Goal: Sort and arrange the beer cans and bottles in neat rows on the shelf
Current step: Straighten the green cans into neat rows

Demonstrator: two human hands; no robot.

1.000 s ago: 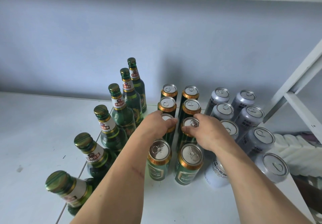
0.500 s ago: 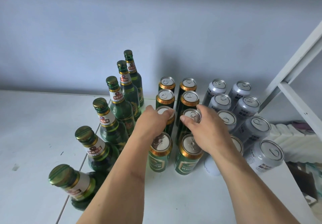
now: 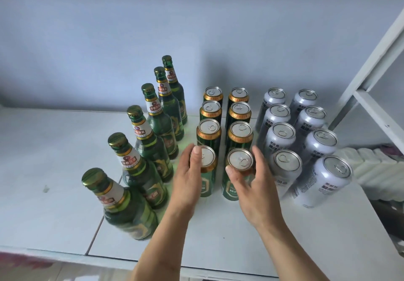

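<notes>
Both grips sit on the nearest pair of green cans. Left hand (image 3: pixel 188 178): thumb over the rim, fingers curled round the far side of the front left green can (image 3: pixel 206 171), holding it upright. Right hand (image 3: pixel 253 182): thumb tip against the gold band, fingers wrapped round the right flank of the front right green can (image 3: pixel 237 174), also upright.

Stock on the white shelf (image 3: pixel 54 160), left to right:

- Green bottles (image 3: pixel 150 136), six, capped, with white neck labels, in a single file running from the front edge back toward the wall (the nearest one looks largest only because of the wide lens).
- Green cans with gold rims (image 3: pixel 239 114), eight in all, two files of four; the two I hold head those files, each close behind by the next can.
- Silver cans (image 3: pixel 282 136), eight, two files of four, just beside the green ones on the right; the front right can (image 3: pixel 328 180) stands near the shelf's right edge.

Surroundings: pale blue wall (image 3: pixel 109 40) behind the rows; white shelf frame (image 3: pixel 376 66) slanting at the right; a ribbed white object (image 3: pixel 376 167) beyond the shelf edge, identity unclear.
</notes>
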